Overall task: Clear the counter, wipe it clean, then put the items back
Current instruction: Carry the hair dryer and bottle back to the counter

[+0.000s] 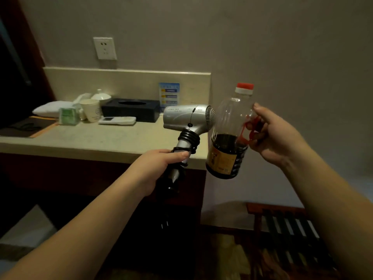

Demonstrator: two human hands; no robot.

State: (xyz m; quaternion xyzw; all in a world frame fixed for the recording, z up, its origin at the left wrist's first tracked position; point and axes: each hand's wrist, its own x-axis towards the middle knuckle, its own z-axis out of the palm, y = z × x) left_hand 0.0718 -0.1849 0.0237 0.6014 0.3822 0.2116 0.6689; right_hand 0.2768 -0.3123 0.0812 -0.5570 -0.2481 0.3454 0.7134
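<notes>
Head view, left hand (pixel 161 164) gripping hairdryer (pixel 187 120), right hand (pixel 276 134) holding bottle (pixel 228 138)

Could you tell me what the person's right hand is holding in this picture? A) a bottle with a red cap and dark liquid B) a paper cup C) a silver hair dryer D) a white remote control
A: the right hand grips the red handle of the bottle, while the left hand holds the hair dryer.

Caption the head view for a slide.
Left hand grips a silver hair dryer, right hand a dark-sauce bottle, beside the counter.
</notes>
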